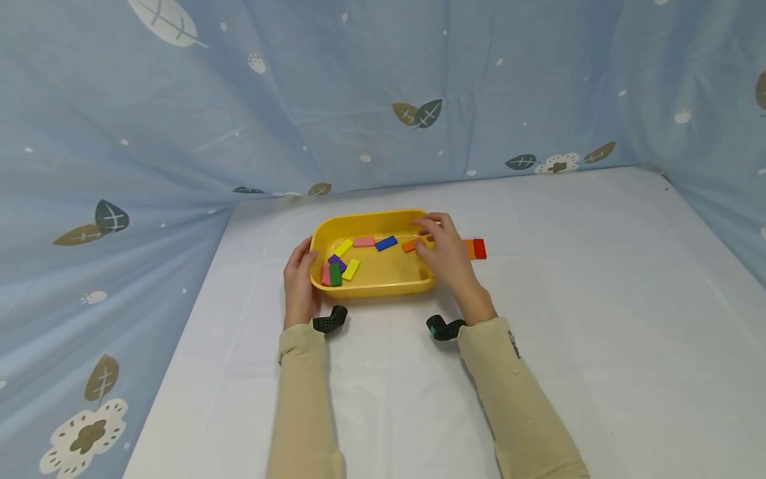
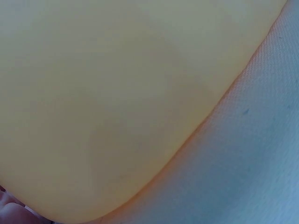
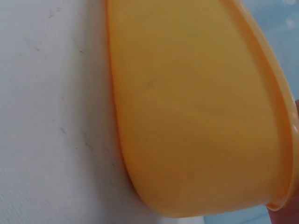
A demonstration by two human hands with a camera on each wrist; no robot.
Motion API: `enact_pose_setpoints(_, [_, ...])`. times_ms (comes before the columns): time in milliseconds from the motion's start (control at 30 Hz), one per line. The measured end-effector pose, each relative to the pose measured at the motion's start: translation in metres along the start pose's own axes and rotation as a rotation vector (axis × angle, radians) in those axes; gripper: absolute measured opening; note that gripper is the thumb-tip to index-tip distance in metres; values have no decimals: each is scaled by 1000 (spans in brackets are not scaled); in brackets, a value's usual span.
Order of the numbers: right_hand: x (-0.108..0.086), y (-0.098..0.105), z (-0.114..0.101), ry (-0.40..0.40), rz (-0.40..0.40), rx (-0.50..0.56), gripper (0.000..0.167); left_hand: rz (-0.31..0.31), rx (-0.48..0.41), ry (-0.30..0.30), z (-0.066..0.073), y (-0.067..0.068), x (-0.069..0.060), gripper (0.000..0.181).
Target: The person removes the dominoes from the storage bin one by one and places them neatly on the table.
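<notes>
A yellow tray holds several small blocks: a green block, a blue block, yellow, pink and purple ones, and an orange block near its right end. My left hand grips the tray's left end, thumb at the rim. Over the right end is my right hand, fingers bent down inside by the orange block; whether they touch it I cannot tell. Both wrist views are filled mostly by the tray's outer wall.
Just right of the tray, a red block lies against an orange one on the white cloth. A patterned blue curtain hangs behind and at both sides. Black wrist devices sit at both cuffs.
</notes>
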State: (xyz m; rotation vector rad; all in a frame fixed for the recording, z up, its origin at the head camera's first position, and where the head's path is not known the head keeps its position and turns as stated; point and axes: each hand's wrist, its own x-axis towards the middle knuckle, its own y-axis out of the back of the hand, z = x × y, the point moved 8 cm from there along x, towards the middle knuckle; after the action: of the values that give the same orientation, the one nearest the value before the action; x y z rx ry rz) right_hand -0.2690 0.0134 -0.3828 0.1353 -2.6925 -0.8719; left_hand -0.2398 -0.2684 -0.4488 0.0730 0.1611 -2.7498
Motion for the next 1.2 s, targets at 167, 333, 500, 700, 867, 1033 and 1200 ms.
enact_pose_setpoints(167, [-1, -10, -4, 12, -48, -134, 30, 2, 6, 1, 0, 0, 0, 33])
enact_pose_setpoints(333, [-1, -19, -10, 28, -116, -266, 29, 3, 4, -2, 1, 0, -1, 33])
enact_pose_setpoints(500, [-5, -33, -15, 56, -200, -455, 33, -2, 7, 5, 0, 0, 0, 33])
enact_pose_setpoints(700, [-10, -42, -16, 88, -270, -563, 36, -5, 6, 4, -1, -1, -1, 33])
enact_pose_setpoints(867, [-12, -48, -16, 108, -347, -635, 34, -7, 4, 1, 0, -1, -1, 33])
enact_pose_setpoints(1033, [-12, -50, -16, 104, -366, -631, 37, -2, 6, -1, 0, 0, -1, 33])
enact_pose_setpoints(1200, [-12, -51, -15, 92, -390, -641, 38, 7, -8, 6, 0, 0, -1, 34])
